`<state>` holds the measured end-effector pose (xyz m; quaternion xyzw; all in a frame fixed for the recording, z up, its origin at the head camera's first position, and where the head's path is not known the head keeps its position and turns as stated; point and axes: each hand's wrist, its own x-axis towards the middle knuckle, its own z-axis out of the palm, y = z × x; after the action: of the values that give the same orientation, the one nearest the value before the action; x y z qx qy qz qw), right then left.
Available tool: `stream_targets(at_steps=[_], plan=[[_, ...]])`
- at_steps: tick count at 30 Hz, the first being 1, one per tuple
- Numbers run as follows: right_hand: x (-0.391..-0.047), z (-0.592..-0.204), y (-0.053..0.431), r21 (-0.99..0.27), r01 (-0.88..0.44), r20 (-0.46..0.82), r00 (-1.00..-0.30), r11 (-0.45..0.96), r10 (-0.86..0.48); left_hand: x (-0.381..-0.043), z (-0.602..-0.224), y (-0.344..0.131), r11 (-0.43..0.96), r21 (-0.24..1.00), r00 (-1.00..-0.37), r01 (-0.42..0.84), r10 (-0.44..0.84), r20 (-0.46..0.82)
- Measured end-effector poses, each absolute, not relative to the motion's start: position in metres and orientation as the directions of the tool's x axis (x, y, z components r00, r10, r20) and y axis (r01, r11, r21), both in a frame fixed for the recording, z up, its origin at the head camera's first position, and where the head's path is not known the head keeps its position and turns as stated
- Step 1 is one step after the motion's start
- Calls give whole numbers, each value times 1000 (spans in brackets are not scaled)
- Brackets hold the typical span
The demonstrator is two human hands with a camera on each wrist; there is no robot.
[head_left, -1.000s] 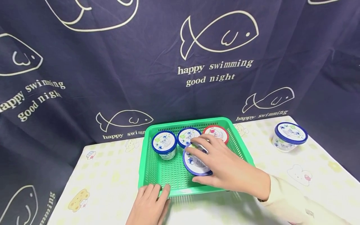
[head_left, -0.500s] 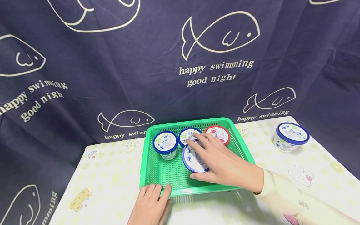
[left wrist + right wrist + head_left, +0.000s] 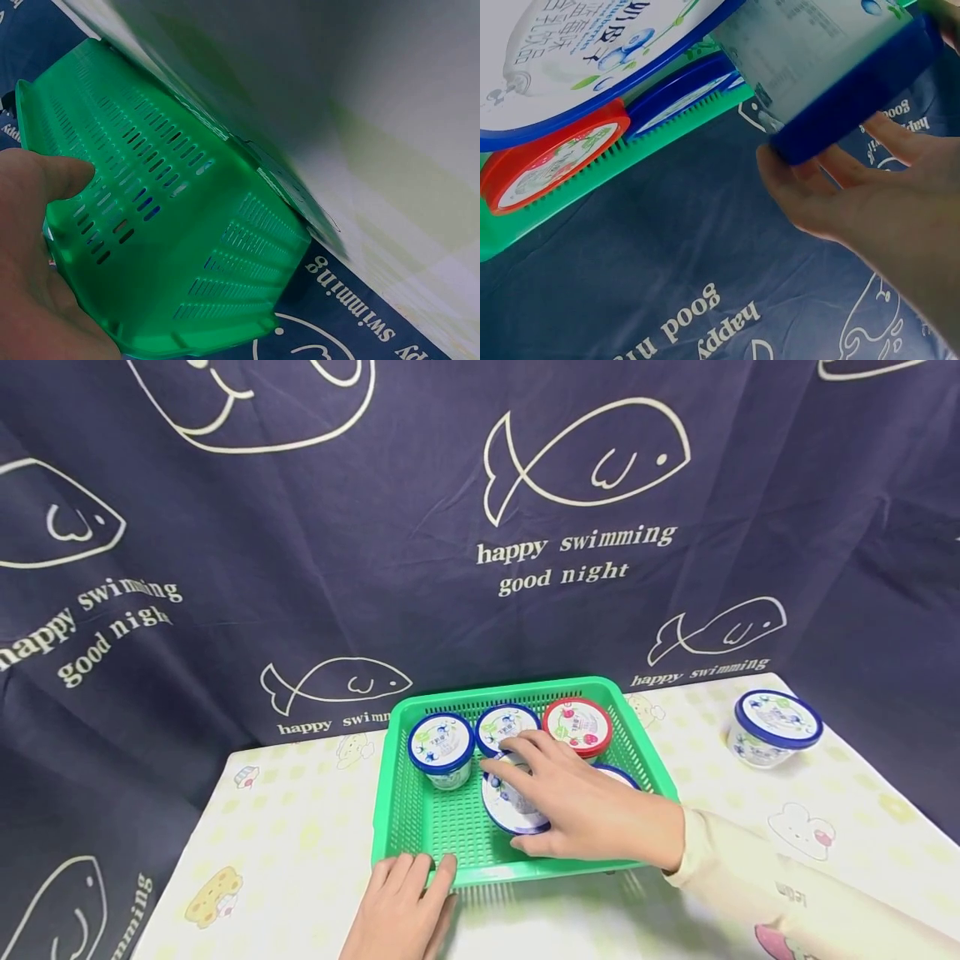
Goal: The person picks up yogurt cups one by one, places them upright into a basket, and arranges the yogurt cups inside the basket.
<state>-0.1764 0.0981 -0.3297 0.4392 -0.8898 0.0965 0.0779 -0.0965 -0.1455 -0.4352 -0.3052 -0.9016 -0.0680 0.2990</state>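
Observation:
My right hand (image 3: 577, 793) holds a blue-lidded yogurt cup (image 3: 512, 806) by its lid, over the front middle of a green plastic basket (image 3: 381, 802). In the right wrist view the thumb and fingers grip that cup's blue lid rim (image 3: 862, 86). My left hand (image 3: 405, 902) grips the basket's front rim near its left end. In the left wrist view its thumb (image 3: 71, 178) lies on the basket's slotted outer wall. Another blue-lidded cup (image 3: 619, 775) shows partly behind my right hand, inside the basket.
Along the basket's back stand two blue-lidded cups, one at left (image 3: 441, 743) and one in the middle (image 3: 507, 724), and a red-lidded cup (image 3: 577, 725). A further blue-lidded cup (image 3: 776, 718) stands on the patterned tablecloth (image 3: 285, 852). A dark curtain (image 3: 420, 568) hangs behind.
My right hand has shifted left with the held cup. The red-lidded cup shows more fully, and a blue-lidded cup has come into sight beside my hand. My left hand stays on the rim.

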Motion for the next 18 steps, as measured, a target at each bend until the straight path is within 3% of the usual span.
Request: stream_targets(at_steps=[9, 18], plan=[[-175, -333, 96, -73, -791, 129, -612, 608, -780, -97, -435, -145, 800, -53, -647, 597, 519, 559], [-180, -342, 92, 18, -773, 114, -629, 634, -769, -96, -435, -146, 797, -51, -648, 602, 524, 552]])
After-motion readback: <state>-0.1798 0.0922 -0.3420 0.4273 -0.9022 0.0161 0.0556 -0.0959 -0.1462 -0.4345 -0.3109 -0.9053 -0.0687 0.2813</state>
